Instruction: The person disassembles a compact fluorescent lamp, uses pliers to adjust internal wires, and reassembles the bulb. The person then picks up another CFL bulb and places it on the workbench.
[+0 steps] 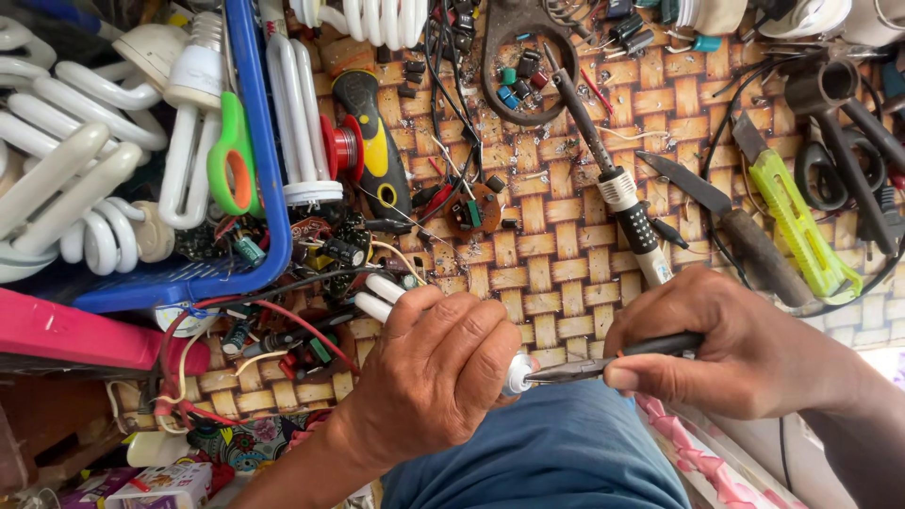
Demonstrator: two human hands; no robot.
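Gripping: the left hand [429, 377] is closed round a lamp [415, 311], white tubes sticking out toward 11 o'clock and the white base [518, 373] showing at 3 o'clock of the fist.
Right hand: the right hand [745, 344] is pinched shut on thin pliers [613, 360], whose tip touches the base.
Lamp place: low centre of the view, above a blue-clad lap [556, 452], at the near edge of the woven mat [556, 245].
Handling: probably light; the glass tubes look brittle and smooth, so the plastic base seems the safer place to hold, as the fist does now.
Pliers: stiff, slim metal; dark handles give the grip.
Nearby: a soldering iron [617, 184] lies at 12 o'clock of the right hand; a blue basket [255, 188] of more lamps sits at 10 o'clock; a knife [726, 221] and a green cutter [797, 221] lie at 1 o'clock.
Hidden: the fist covers most of the lamp body; whether the pliers' tips grip anything cannot be told; the basket is cut off at the left edge.
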